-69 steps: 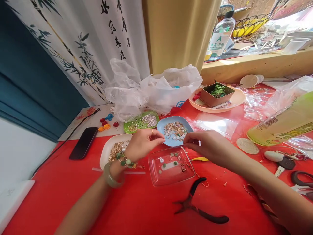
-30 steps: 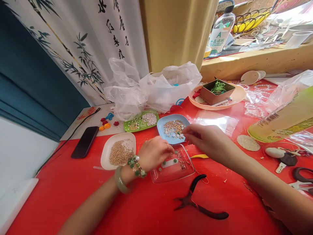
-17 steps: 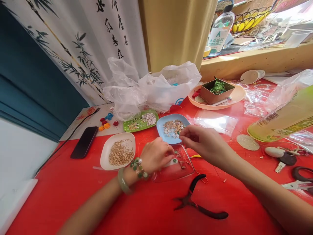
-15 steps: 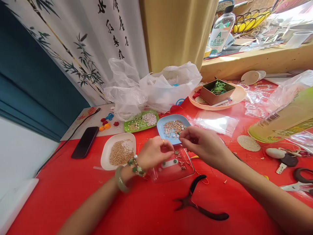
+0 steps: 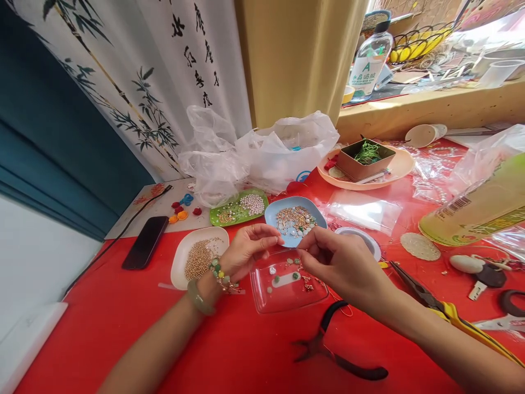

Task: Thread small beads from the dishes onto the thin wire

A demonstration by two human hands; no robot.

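Observation:
My left hand [image 5: 249, 249], wearing a beaded bracelet [image 5: 221, 274] and a jade bangle [image 5: 199, 298], pinches thumb and forefinger together above a clear tray [image 5: 268, 301]. Facing it a short gap away, my right hand [image 5: 338, 265] is pinched too, its fingertips just below the blue dish [image 5: 292, 241]. Whatever either pinch holds is too small to make out. In the clear tray lie several green and pale beads and small reddish metal pieces. Gold and white beads fill part of the blue dish.
Gold beads lie in a white dish [image 5: 177, 268], others in a green dish [image 5: 235, 214]. Cutting pliers [image 5: 318, 346] lie in front; yellow-handled pliers [image 5: 451, 312] rest by my right forearm. A phone [image 5: 145, 242] is left, a bottle [image 5: 471, 202] and scissors [image 5: 502, 322] right.
My left hand has lifted and turned slightly, fingertips moving up and away from the clear tray. My right hand has shifted a little down, uncovering the tray's beads and the yellow-handled pliers.

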